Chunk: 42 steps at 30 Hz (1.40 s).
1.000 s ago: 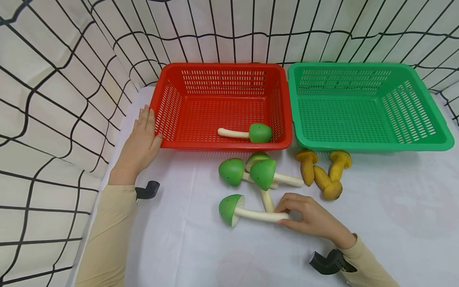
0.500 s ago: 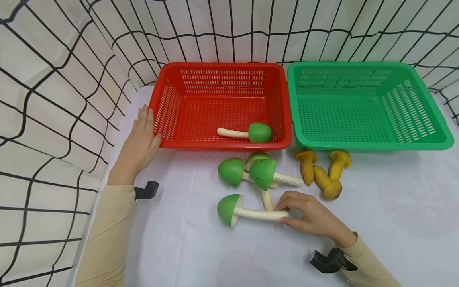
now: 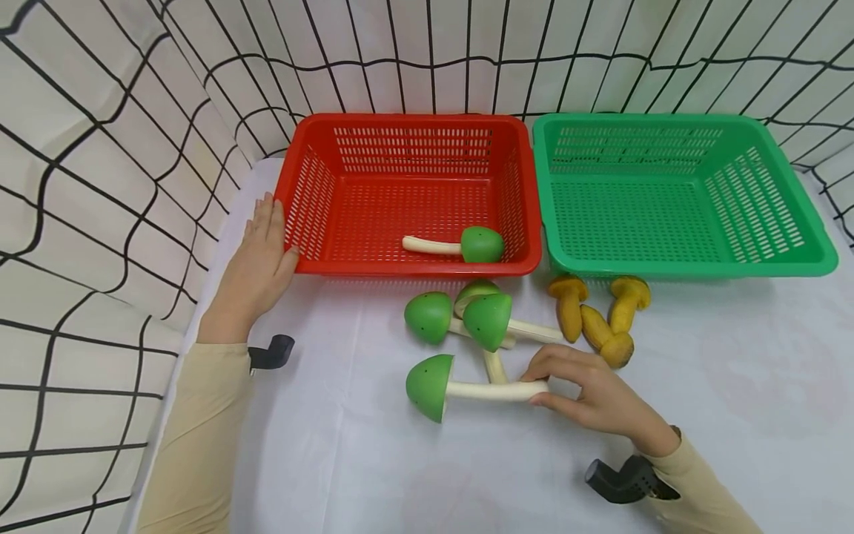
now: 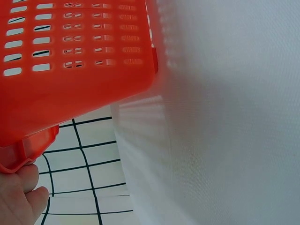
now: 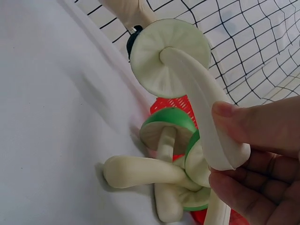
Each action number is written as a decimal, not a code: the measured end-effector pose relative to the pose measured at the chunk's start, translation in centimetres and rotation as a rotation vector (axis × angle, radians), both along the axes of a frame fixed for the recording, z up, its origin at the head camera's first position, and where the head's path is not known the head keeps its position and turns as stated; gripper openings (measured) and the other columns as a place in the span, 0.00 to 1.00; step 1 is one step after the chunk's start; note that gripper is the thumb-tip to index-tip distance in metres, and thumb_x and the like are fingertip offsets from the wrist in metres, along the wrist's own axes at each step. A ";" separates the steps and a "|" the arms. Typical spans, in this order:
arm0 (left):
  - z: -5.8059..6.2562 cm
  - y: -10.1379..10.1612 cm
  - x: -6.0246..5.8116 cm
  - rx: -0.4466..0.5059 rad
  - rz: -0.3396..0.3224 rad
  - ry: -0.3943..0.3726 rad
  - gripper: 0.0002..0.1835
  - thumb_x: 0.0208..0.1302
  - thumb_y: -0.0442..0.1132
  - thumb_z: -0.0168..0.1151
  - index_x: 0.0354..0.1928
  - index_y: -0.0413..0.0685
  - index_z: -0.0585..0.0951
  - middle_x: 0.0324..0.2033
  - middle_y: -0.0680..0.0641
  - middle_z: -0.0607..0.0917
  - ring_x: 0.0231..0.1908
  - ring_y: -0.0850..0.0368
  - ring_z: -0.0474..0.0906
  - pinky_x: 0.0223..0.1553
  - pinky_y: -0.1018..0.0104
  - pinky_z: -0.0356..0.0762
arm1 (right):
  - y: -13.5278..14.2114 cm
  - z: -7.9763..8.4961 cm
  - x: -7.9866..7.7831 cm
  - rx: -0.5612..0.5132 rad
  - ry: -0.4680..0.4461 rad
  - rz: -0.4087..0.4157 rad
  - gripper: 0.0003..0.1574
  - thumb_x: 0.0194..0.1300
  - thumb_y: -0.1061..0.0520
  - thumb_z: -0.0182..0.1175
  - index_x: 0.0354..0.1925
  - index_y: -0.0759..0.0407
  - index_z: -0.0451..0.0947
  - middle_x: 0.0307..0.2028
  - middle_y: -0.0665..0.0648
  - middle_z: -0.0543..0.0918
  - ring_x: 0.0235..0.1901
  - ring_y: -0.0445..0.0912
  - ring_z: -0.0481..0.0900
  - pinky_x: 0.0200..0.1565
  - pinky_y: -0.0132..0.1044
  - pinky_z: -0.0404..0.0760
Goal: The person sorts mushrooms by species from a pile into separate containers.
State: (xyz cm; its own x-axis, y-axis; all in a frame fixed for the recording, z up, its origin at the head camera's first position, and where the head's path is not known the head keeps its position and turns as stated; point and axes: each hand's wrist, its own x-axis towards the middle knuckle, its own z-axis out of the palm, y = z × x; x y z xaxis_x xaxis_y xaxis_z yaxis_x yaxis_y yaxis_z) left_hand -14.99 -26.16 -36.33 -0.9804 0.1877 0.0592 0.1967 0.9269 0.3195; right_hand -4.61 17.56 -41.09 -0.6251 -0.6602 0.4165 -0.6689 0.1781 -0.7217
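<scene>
My right hand [image 3: 590, 389] pinches the lower end of a green-capped toy mushroom's [image 3: 494, 391] pale stem between thumb and fingers. In the right wrist view that held mushroom [image 5: 192, 84] shows its pale underside, lifted over the cloth. My left hand [image 3: 256, 263] lies with straight fingers along the left rim of the red basket [image 3: 400, 268]. Another green-capped mushroom [image 3: 482, 245] lies inside that basket. Just in front of it is a pile of green-capped mushrooms [image 3: 428, 317], stems crossing. In the left wrist view, a bit of the left hand [image 4: 21, 197] shows at the basket's rim.
A green basket [image 3: 694, 268] stands against the red one on the right. Several small yellow-brown mushrooms [image 3: 626, 300] lie in front of it on the white cloth [image 3: 373, 460]. Black wire mesh [image 3: 467, 63] over white sheeting rises behind and at the left.
The right hand has shifted slightly right and up with the mushroom, whose cap has tipped and now looks larger. My left hand stays at the red basket's rim.
</scene>
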 end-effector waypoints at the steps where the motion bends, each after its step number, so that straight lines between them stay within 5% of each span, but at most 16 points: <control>1: 0.0 0.0 0.0 0.001 0.000 -0.001 0.35 0.69 0.41 0.37 0.71 0.29 0.42 0.72 0.35 0.39 0.72 0.45 0.32 0.69 0.50 0.37 | 0.0 0.1 0.0 -0.007 -0.002 0.001 0.09 0.62 0.53 0.62 0.40 0.53 0.81 0.37 0.47 0.80 0.38 0.40 0.76 0.41 0.29 0.74; 27: -0.1 -0.1 0.1 0.005 0.002 -0.001 0.35 0.69 0.40 0.37 0.71 0.29 0.42 0.72 0.35 0.39 0.72 0.44 0.32 0.69 0.51 0.37 | -0.3 0.6 -2.1 -0.241 0.106 -0.014 0.14 0.61 0.54 0.63 0.38 0.65 0.81 0.34 0.57 0.80 0.37 0.45 0.76 0.45 0.28 0.74; 42: -0.1 0.1 0.1 -0.003 0.004 0.005 0.35 0.68 0.41 0.37 0.71 0.29 0.42 0.72 0.35 0.40 0.72 0.45 0.32 0.69 0.51 0.37 | -1.3 2.2 -3.8 -0.238 0.159 -0.059 0.16 0.61 0.51 0.63 0.37 0.65 0.81 0.33 0.56 0.81 0.35 0.43 0.73 0.31 0.27 0.66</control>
State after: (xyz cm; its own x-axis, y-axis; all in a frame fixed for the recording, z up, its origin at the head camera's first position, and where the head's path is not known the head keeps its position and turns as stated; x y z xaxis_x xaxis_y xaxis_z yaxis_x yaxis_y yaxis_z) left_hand -14.86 -26.10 -36.40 -0.9809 0.1838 0.0638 0.1946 0.9286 0.3159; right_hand -8.40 16.24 -38.84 -0.5742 -0.4968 0.6508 -0.7703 0.0585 -0.6350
